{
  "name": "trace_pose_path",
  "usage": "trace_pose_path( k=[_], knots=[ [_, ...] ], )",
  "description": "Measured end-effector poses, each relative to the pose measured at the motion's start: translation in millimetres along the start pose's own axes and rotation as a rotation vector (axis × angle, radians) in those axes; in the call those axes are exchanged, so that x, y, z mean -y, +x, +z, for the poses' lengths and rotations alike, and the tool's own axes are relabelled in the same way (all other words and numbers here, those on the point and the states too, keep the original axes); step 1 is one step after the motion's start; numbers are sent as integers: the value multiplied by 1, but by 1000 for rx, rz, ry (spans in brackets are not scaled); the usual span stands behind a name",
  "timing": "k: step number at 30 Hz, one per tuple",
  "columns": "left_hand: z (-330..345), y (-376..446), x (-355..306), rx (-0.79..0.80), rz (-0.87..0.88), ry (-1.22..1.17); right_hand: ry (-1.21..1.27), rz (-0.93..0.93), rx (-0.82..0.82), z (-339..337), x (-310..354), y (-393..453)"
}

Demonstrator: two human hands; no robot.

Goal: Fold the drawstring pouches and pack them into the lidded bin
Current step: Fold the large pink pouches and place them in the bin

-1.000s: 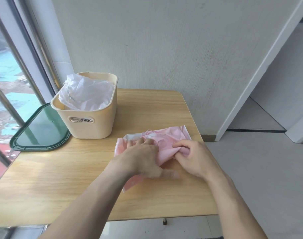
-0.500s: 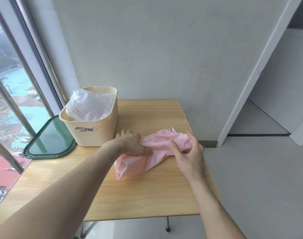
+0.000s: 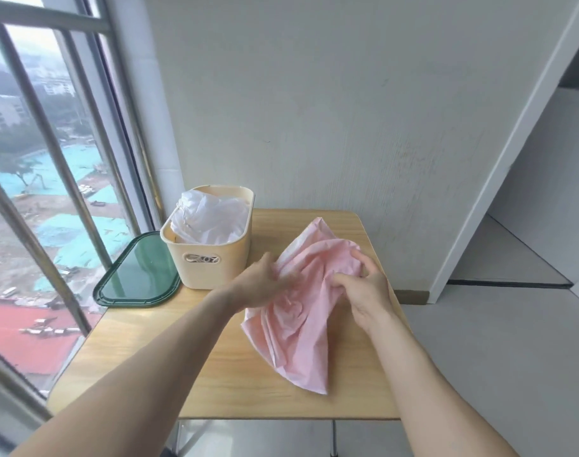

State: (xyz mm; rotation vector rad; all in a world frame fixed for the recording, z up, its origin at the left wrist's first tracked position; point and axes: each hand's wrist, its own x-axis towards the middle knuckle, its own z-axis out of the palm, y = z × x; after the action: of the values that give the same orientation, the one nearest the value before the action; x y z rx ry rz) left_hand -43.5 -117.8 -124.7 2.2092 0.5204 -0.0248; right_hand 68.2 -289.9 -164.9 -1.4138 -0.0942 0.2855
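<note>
Window bars (image 3: 34, 133) fill the far left, with rooftops far below. Next along, a dark green lid (image 3: 138, 275) lies flat on the worktop (image 3: 143, 367), set just beside the bin, probably so the opening stays free while packing goes on. The cream bin (image 3: 212, 255) stands upright at the back left of the worktop, and a crumpled white pouch (image 3: 209, 221) sits inside it, bulging above the rim; through the handle slot something pale shows, too small to make out.

To the right of the bin, the left hand (image 3: 261, 282) reaches in over the near edge of the pink pouch (image 3: 298, 328). Its fingers are blurred and lie against the fabric; I cannot tell whether they pinch it or only press on it. It looks placed there to steady that side while the other hand works.

The pink pouch is rumpled, not flat, spread from a point near the wall down to a corner toward the front edge. It lies on the worktop near the bin, apart from it.

Furthest right, the right hand (image 3: 368, 288) has its fingers curled into a bunch of the pink cloth, gathering the upper part. I judge the fold is unfinished, and the pouch needs smoothing before it goes into the bin.
</note>
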Motion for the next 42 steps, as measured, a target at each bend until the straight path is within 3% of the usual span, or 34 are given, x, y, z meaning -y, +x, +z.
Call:
trace_pose_path(
  k=[3, 7, 11, 13, 20, 26, 34, 37, 42],
  knots=[
    [-27, -6, -7, -160, 121, -5, -27, -119, 112, 25, 34, 3],
    [-71, -16, -21, -368, 199, -100, -245, -284, 230, 53, 89, 1],
    [-126, -21, -23, -510, 274, -229, -740, -363, 580, 90, 137, -2],
    [-150, -14, -20, -587, 280, -275, -815, -357, 687, 115, 148, -5],
    [-189, 4, -14, -770, 315, -391, -858, -630, 417, 185, 145, 7],
    [-190, 30, 14, -706, 229, -307, -884, -570, 409, 214, 110, 27],
    [-184, 54, 42, -503, 93, 11, -1121, -253, 702, 222, 90, 47],
    [-186, 63, 49, -356, 36, 201, -1395, -310, 698, 230, 86, 51],
    [-181, 69, 42, -245, 24, 421, -1957, -684, 470, 234, 89, 45]
  ],
)
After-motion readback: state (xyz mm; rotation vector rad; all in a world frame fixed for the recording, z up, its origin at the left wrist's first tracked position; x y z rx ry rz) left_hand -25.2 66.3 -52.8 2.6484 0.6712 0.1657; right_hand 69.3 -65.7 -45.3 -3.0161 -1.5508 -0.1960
